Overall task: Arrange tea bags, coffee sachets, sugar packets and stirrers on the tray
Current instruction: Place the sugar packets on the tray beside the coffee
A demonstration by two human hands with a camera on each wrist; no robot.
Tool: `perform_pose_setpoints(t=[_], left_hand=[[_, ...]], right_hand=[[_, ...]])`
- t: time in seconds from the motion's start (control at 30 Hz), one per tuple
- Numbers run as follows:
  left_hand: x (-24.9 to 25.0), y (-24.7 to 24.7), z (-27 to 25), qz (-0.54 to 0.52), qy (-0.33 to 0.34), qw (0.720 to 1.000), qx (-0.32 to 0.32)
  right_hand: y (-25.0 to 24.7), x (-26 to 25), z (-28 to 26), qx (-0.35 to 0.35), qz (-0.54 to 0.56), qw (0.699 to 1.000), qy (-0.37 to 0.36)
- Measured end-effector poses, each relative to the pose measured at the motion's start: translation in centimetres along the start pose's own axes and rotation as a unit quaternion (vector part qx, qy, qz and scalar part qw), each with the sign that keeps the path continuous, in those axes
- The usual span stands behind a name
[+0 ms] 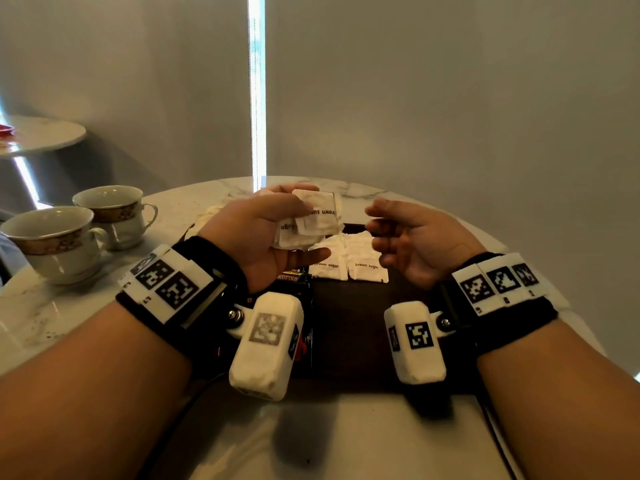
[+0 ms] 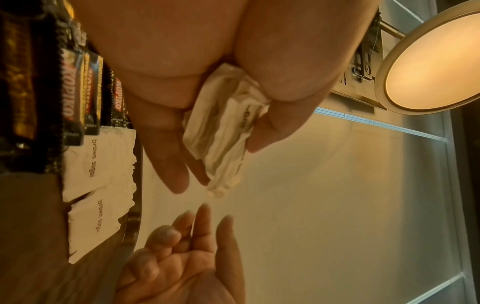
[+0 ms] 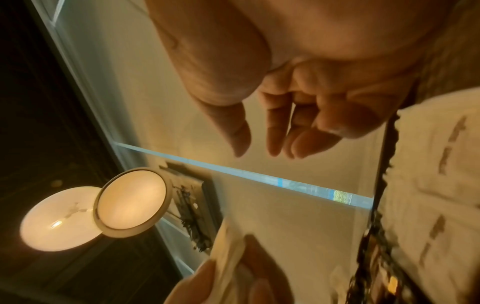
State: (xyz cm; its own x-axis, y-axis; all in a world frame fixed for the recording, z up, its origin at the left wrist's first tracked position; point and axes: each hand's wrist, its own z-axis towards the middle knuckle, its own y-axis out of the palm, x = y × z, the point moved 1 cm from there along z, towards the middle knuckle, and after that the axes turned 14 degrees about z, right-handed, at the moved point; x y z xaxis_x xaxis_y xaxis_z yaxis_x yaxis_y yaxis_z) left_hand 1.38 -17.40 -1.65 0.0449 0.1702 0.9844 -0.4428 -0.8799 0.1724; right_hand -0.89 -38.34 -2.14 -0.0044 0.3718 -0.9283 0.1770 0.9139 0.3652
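My left hand [image 1: 277,230] holds a small stack of white brown sugar packets [image 1: 313,218] above the far left part of the dark tray [image 1: 349,327]; the stack [image 2: 223,131] sits between thumb and fingers in the left wrist view. Two brown sugar packets [image 1: 348,261] lie side by side on the tray's far end. Black Kopiko coffee sachets [image 2: 78,98] lie on the tray's left side, largely hidden under my left wrist in the head view. My right hand [image 1: 398,233] hovers just right of the stack, fingers loosely curled and holding nothing [image 3: 272,133].
Two gold-rimmed white teacups [image 1: 79,230] stand at the table's left edge. The round marble table [image 1: 69,323] carries the tray. Pale crumpled items [image 1: 211,214] lie beyond my left hand. A second small round table [image 1: 41,133] stands at far left.
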Motion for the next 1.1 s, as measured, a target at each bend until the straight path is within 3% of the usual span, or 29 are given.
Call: perform_pose_setpoints(t=[0.13, 1.1], left_hand=[[0.0, 0.2, -0.1, 0.017, 0.01, 1.0, -0.003], [0.1, 0.4, -0.3, 0.028, -0.01, 1.0, 0.008]], right_hand=[[1.9, 0.7, -1.5, -0.088, -0.007, 0.996, -0.006], [2.4, 1.1, -1.2, -0.041, 0.05, 0.996, -0.069]])
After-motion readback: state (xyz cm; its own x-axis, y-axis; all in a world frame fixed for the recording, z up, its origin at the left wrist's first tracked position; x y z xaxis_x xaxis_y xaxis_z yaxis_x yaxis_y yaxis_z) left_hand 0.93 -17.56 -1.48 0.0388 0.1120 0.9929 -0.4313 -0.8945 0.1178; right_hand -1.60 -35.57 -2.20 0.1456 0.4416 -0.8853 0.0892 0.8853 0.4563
